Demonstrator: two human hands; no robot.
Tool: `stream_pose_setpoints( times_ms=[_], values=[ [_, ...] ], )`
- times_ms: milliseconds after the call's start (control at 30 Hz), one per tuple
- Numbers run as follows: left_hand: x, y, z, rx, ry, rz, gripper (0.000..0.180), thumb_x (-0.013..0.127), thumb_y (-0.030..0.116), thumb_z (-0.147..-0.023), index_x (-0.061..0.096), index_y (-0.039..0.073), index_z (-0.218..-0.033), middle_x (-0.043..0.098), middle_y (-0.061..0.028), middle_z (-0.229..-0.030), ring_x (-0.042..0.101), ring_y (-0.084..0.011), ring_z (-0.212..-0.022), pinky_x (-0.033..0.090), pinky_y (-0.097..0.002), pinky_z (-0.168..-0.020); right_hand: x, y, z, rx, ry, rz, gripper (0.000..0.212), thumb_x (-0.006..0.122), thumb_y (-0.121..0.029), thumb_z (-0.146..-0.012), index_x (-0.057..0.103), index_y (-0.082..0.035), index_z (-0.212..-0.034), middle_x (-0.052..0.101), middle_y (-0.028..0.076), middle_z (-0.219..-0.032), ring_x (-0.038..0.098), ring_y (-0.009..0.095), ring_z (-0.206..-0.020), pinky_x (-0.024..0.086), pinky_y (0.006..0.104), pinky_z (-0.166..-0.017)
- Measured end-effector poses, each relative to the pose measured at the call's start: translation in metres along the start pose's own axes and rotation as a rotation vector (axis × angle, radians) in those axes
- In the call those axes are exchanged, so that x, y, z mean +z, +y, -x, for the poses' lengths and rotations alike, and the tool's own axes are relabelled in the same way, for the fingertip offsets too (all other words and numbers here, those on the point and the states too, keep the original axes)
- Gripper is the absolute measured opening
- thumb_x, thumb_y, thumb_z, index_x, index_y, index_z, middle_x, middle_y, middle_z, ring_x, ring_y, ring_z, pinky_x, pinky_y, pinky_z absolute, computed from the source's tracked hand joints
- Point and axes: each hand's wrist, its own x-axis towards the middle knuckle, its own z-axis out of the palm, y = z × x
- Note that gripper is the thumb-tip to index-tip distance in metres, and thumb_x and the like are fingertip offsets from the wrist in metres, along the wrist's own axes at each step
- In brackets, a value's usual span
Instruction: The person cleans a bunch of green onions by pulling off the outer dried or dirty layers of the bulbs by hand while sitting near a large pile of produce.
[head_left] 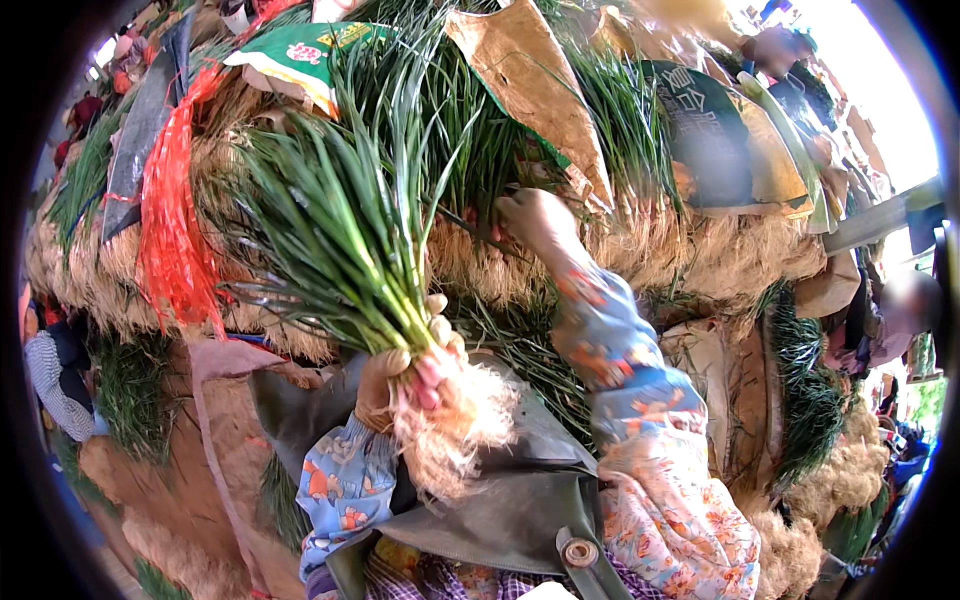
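My left hand is wrapped round a thick bunch of scallions, held upright in front of my body. Their leaves fan up to the left, and pinkish bulbs with pale shaggy roots hang below the fingers. Farther forward, my right hand has its fingers closed at the front of a long heap of scallions, beside pinkish stems. What those fingertips grip is partly hidden by the leaves. A dark apron covers my lap, beneath the held bunch's roots.
Red plastic strips hang over the heap at left. A brown-backed sack piece and a dark green printed sack lie across the leaves. More scallions stand at right. Other people are at both sides.
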Motion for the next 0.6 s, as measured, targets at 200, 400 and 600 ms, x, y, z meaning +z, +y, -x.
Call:
stream_pose_setpoints(
  times_ms=[200, 400, 600],
  values=[
    [0.006, 0.001, -0.008, -0.016, 0.138, -0.176, 0.061, 0.068, 0.019, -0.066, 0.041, 0.003, -0.118, 0.052, -0.0086, -0.1, 0.05, -0.0284, -0.104, 0.041, -0.0425, -0.092, 0.032, 0.019, -0.067, 0.126, -0.176, 0.131, 0.027, 0.056, -0.028, -0.078, 0.067, -0.004, -0.072, 0.062, 0.014, -0.065, 0.061, 0.028, -0.062, 0.048, 0.0361, -0.062],
    [-0.01, -0.002, -0.005, -0.282, 0.244, -0.09, 0.06, 0.065, 0.015, -0.071, 0.039, 0.0, -0.123, 0.055, -0.0161, -0.107, 0.058, -0.0223, -0.081, 0.051, -0.0322, -0.065, -0.013, 0.023, 0.057, 0.169, -0.437, -1.193, 0.037, 0.061, -0.011, -0.081, 0.048, 0.008, -0.11, 0.062, 0.017, -0.097, 0.064, 0.014, -0.079, 0.053, 0.0172, -0.055],
    [-0.008, -0.01, -0.018, -0.359, 0.35, -0.239, 0.035, 0.059, 0.021, -0.076, 0.057, -0.011, -0.09, 0.063, -0.0146, -0.074, 0.062, -0.0211, -0.06, 0.053, -0.03, -0.058, -0.009, -0.008, 0.101, 0.091, -0.624, -0.948, 0.012, 0.061, -0.018, -0.082, 0.06, -0.006, -0.079, 0.051, -0.001, -0.056, 0.045, 0.006, -0.045, 0.037, 0.0214, -0.043]
  ],
)
